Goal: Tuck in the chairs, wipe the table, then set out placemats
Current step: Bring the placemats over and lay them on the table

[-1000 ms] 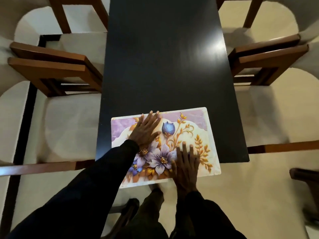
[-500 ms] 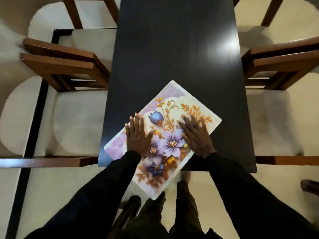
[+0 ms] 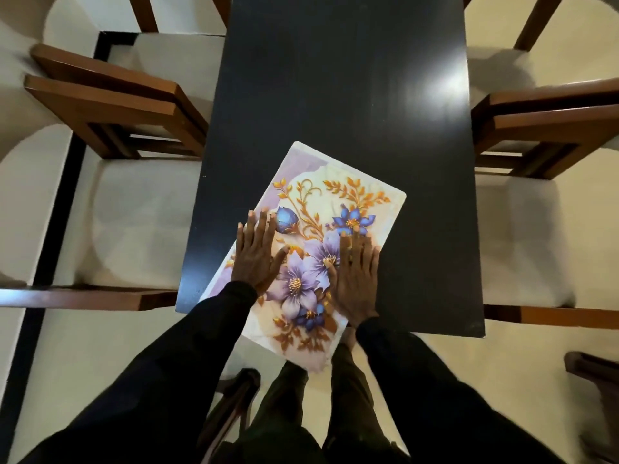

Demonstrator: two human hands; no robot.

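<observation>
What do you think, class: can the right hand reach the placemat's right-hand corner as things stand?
Probably yes. The right hand lies flat on the placemat, and only bare mat lies between its fingertips and that corner; nothing stands in between.

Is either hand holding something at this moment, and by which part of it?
Nothing is gripped. The left hand and the right hand lie flat, fingers straight, on the top face of the floral placemat, which lies on the table.
</observation>
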